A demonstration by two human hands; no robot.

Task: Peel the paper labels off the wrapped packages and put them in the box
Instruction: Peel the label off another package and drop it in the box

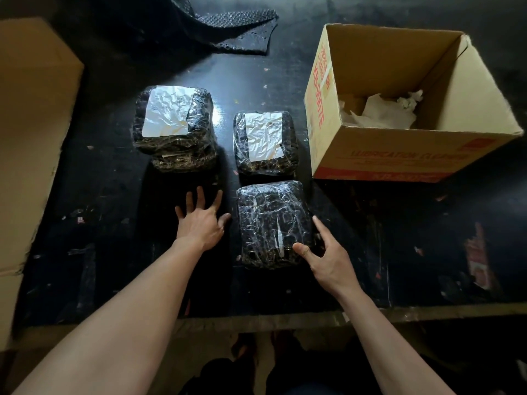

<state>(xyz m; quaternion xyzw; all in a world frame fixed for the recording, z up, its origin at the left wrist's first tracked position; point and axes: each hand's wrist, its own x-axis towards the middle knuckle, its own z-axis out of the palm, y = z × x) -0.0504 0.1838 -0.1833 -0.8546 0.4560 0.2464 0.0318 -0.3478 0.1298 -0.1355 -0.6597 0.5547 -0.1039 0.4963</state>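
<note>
Three black plastic-wrapped packages lie on a dark table. The near package (pixel 271 220) shows no label. My right hand (pixel 328 258) rests at its near right corner, thumb on its top and fingers along its side. My left hand (pixel 201 220) lies flat and spread on the table just left of that package, holding nothing. Behind it, the middle package (pixel 263 163) carries a crumpled white label (pixel 263 135). The far left package (pixel 174 149), stacked on another, has a larger white label (pixel 168 114). An open cardboard box (pixel 399 146) at the right holds crumpled white paper (pixel 382 109).
A large closed cardboard box (pixel 28 124) fills the left side. A black perforated mat (pixel 228 27) lies at the back. The table's front edge (pixel 285 317) runs just below my forearms. Scraps of tape and label residue dot the dark tabletop (pixel 427 238).
</note>
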